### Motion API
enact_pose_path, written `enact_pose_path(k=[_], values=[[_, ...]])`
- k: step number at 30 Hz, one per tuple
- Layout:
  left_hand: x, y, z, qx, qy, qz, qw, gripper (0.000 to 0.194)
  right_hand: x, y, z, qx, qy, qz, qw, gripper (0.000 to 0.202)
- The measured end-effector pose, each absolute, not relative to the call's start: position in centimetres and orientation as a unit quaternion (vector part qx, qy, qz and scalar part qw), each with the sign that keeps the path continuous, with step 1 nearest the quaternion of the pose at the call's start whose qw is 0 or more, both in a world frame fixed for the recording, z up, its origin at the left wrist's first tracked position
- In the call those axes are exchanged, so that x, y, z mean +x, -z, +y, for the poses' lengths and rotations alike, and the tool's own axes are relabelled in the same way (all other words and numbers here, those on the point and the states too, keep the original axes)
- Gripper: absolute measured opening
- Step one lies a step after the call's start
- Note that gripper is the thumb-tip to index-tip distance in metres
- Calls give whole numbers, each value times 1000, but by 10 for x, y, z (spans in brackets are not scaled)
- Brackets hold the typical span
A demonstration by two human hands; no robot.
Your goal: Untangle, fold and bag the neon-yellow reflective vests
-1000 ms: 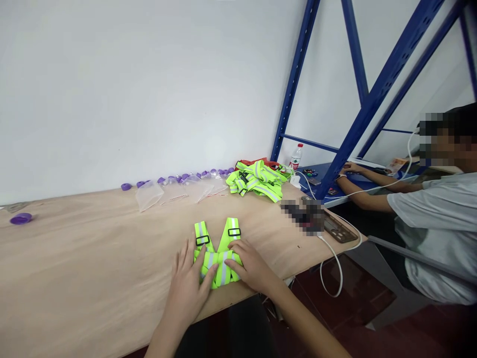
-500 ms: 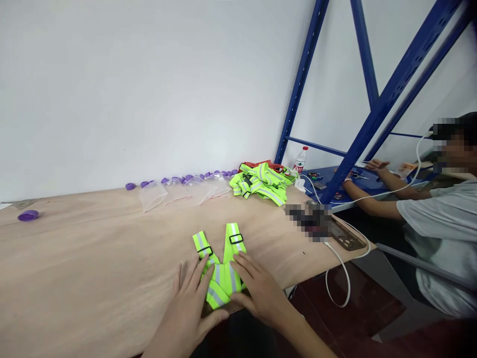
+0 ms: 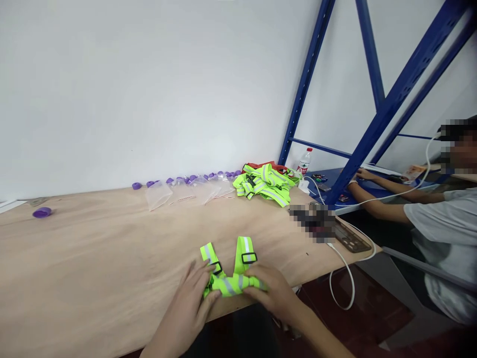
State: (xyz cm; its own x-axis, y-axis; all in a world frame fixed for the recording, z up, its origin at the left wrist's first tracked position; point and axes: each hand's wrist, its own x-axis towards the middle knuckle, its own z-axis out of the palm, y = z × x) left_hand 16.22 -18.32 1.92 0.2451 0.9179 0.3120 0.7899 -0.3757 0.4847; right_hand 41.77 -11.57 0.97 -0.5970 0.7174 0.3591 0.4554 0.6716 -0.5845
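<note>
- The left hand (image 3: 192,303) and right hand (image 3: 274,293) both pinch a folded vest (image 3: 231,278) of yellow-green straps with grey reflective bands, at the near edge of the bench (image 3: 93,268).
- Left grip: fingers closed on the left end of the folded bundle, thumb underneath. Right grip: fingers curled over the right end, pinching it.
- Two strap ends with black buckles stick up from the bundle and lie flat on the bench, pointing away from the hands.
- Containers: a row of clear zip bags (image 3: 186,191) lies along the wall at the far edge of the bench. Purple caps (image 3: 179,180) sit among and behind them; I cannot tell which are inside a bag and which are beside it.
- One purple cap (image 3: 41,213) lies alone far to the left.
- A pile of vests (image 3: 265,183) lies at the far right end of the row, on something red.
- A plastic bottle (image 3: 305,161) with a red cap and a red-and-white label stands beyond the pile; its writing is too small to read.
- A white cable (image 3: 345,278) hangs off the right end of the bench.
- A co-worker's hand (image 3: 363,174) rests on a blue shelf (image 3: 335,179) behind the rack post (image 3: 305,84).
</note>
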Motion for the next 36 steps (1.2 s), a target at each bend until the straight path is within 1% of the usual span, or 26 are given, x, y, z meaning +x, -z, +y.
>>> enact_pose_path(k=[1,5,8,9,12,14,17,20,22,24,25,28,30,31,34,35,36], values=[[164,-23,-176,774,-282,556,108,26,414,-14,-108,-349,-214,-863,295,14],[178,-27,-145,732,-272,621,71,38,400,-24,-77,-382,-165,-867,274,16],[187,-19,-129,693,-250,675,48,35,393,-20,-64,-419,-161,-853,266,9],[189,-15,-126,681,-251,687,41,34,392,-17,-62,-433,-155,-846,271,15],[191,-5,-122,659,-283,696,43,37,392,-8,-61,-474,-120,-824,286,39],[193,-1,-123,659,-303,686,58,37,393,-3,-62,-491,-107,-817,283,43],[198,-1,-126,662,-349,654,108,35,394,0,-66,-487,-114,-817,286,32],[206,-4,-128,640,-413,630,151,33,393,0,-68,-465,-159,-814,310,22],[209,-7,-130,628,-435,624,162,31,391,0,-69,-462,-189,-797,340,22],[211,-10,-131,629,-447,612,171,28,389,1,-69,-467,-207,-774,375,28],[211,-11,-131,635,-448,606,171,26,387,2,-69,-466,-215,-767,385,26],[214,-14,-133,663,-428,597,142,19,382,3,-70,-452,-223,-769,393,7],[216,-15,-134,679,-406,603,98,17,380,2,-74,-432,-216,-779,399,17],[218,-15,-134,686,-395,607,72,17,379,2,-77,-419,-211,-786,403,18],[220,-15,-136,697,-380,607,20,21,381,-2,-87,-361,-211,-826,378,9],[220,-15,-136,699,-384,603,25,22,383,-4,-90,-341,-212,-843,356,20],[221,-15,-136,698,-392,598,40,23,384,-5,-92,-326,-212,-860,331,38]])
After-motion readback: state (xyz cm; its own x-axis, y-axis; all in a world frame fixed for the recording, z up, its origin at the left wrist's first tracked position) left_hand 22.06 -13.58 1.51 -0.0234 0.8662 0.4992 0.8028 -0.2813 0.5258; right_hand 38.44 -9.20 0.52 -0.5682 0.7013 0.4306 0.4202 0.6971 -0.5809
